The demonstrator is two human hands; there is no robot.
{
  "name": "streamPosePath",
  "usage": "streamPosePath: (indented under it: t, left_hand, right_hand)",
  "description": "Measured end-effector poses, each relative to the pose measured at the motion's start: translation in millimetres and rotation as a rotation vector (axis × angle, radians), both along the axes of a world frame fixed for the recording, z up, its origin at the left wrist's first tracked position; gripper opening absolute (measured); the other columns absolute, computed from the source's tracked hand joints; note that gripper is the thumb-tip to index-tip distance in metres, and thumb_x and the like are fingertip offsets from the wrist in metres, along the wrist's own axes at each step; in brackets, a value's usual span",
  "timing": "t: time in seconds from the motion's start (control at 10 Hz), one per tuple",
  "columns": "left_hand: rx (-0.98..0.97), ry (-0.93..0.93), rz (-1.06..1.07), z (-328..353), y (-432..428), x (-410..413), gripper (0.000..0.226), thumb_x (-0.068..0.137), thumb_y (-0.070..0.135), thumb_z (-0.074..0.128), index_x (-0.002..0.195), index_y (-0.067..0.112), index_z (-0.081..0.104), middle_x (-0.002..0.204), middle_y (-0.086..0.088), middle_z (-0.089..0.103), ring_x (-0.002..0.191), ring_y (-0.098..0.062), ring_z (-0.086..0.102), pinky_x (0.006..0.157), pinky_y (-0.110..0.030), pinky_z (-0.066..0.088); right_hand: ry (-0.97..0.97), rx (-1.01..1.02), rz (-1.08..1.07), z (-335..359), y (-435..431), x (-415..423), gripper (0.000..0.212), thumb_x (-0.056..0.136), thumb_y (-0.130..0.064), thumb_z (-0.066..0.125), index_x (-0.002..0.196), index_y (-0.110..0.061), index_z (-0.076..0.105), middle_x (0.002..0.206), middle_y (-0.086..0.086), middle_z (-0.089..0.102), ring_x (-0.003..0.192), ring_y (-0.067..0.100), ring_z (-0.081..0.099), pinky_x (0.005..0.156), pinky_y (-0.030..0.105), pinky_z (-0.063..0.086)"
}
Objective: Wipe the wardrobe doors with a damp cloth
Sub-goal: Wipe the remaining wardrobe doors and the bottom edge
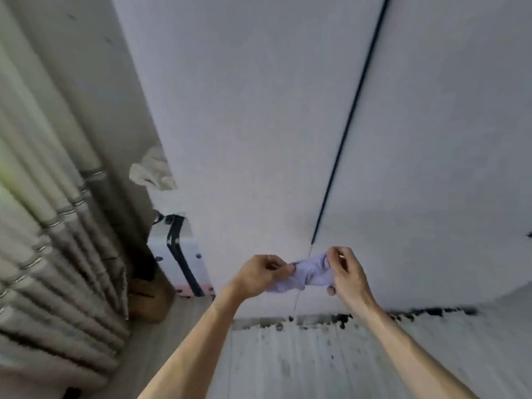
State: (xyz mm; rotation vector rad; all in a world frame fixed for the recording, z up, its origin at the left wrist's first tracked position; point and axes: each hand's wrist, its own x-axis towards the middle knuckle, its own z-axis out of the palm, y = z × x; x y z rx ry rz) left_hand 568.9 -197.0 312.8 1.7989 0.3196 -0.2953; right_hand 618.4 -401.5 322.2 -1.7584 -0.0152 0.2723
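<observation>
Two tall white wardrobe doors fill the view, the left door [244, 125] and the right door [446, 139] split by a dark vertical gap. Low in front of that gap I hold a small pale lilac cloth [309, 273] bunched between both hands. My left hand [259, 275] pinches its left end and my right hand [347, 272] grips its right end. The cloth hangs in the air just short of the doors; whether it touches them I cannot tell.
Grey pleated curtains [51, 226] hang along the left. A white case with black straps [178, 254] and a brown box [149, 298] stand in the corner beside the wardrobe. Light floorboards [288, 364] with dark specks run along the wardrobe base.
</observation>
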Motion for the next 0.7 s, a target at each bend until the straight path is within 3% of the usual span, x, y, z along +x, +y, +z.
streamPosePath:
  t: [0.1, 0.2, 0.3, 0.4, 0.5, 0.6, 0.7]
  left_hand:
    - [-0.007, -0.003, -0.085, 31.6, -77.4, 51.2, 0.038, 0.083, 0.051, 0.075, 0.077, 0.014, 0.067, 0.069, 0.006, 0.062, 0.067, -0.012, 0.054, 0.065, -0.023, 0.041]
    - [-0.09, -0.036, -0.186, 62.0, -157.2, 92.2, 0.035, 0.085, 0.044, 0.077, 0.078, 0.014, 0.06, 0.07, 0.011, 0.065, 0.069, -0.005, 0.06, 0.065, -0.015, 0.043]
    - [-0.195, -0.043, -0.221, 73.9, -221.0, 117.1, 0.033, 0.082, 0.036, 0.082, 0.088, 0.013, 0.059, 0.082, 0.003, 0.071, 0.081, -0.014, 0.067, 0.072, -0.025, 0.051]
    - [-0.276, 0.003, -0.25, 74.7, -270.9, 135.7, 0.026, 0.09, 0.027, 0.074, 0.096, 0.01, 0.056, 0.079, -0.001, 0.069, 0.066, -0.015, 0.066, 0.056, -0.025, 0.048]
    - [-0.307, 0.042, -0.286, 76.6, -310.6, 155.1, 0.016, 0.096, 0.02, 0.067, 0.096, 0.008, 0.057, 0.085, -0.005, 0.071, 0.074, -0.02, 0.069, 0.064, -0.029, 0.054]
    - [-0.317, 0.021, -0.263, 76.5, -338.9, 181.1, 0.016, 0.094, 0.013, 0.069, 0.095, 0.006, 0.055, 0.087, -0.011, 0.069, 0.071, -0.021, 0.067, 0.06, -0.029, 0.055]
    - [-0.316, -0.01, -0.253, 75.6, -360.6, 205.1, 0.02, 0.089, 0.009, 0.073, 0.094, 0.005, 0.054, 0.082, -0.01, 0.068, 0.064, -0.017, 0.066, 0.055, -0.027, 0.053]
  right_hand:
    - [0.17, 0.184, -0.197, 26.0, -89.6, 25.5, 0.025, 0.097, -0.037, 0.062, 0.099, -0.012, 0.063, 0.088, 0.003, 0.063, 0.067, 0.014, 0.052, 0.049, 0.025, 0.04]
    - [0.28, 0.401, -0.31, 46.7, -169.7, 43.2, 0.05, 0.087, -0.044, 0.071, 0.127, -0.022, 0.05, 0.114, -0.001, 0.067, 0.097, 0.015, 0.065, 0.077, 0.034, 0.051]
    - [0.453, 0.354, -0.221, 47.3, -220.3, 43.6, 0.063, 0.076, -0.065, 0.068, 0.124, -0.029, 0.05, 0.123, 0.0, 0.064, 0.117, 0.021, 0.061, 0.098, 0.048, 0.05]
    - [0.469, 0.406, -0.191, 30.7, -246.0, 42.9, 0.05, 0.085, -0.065, 0.064, 0.116, -0.025, 0.072, 0.118, 0.005, 0.072, 0.116, 0.027, 0.065, 0.1, 0.046, 0.052]
    - [0.151, 0.196, -0.802, -2.8, -292.8, 54.2, 0.038, 0.098, -0.04, 0.057, 0.111, -0.004, 0.061, 0.093, 0.001, 0.072, 0.085, 0.012, 0.069, 0.075, 0.026, 0.055]
    - [0.225, 0.298, -0.321, 37.3, -312.5, 80.3, 0.018, 0.089, -0.014, 0.071, 0.1, -0.001, 0.065, 0.08, 0.009, 0.072, 0.07, 0.016, 0.068, 0.064, 0.026, 0.05]
    - [0.141, 0.109, -0.43, 53.2, -334.1, 103.2, 0.02, 0.09, -0.007, 0.071, 0.111, -0.007, 0.071, 0.088, 0.007, 0.075, 0.074, 0.012, 0.069, 0.066, 0.022, 0.051]
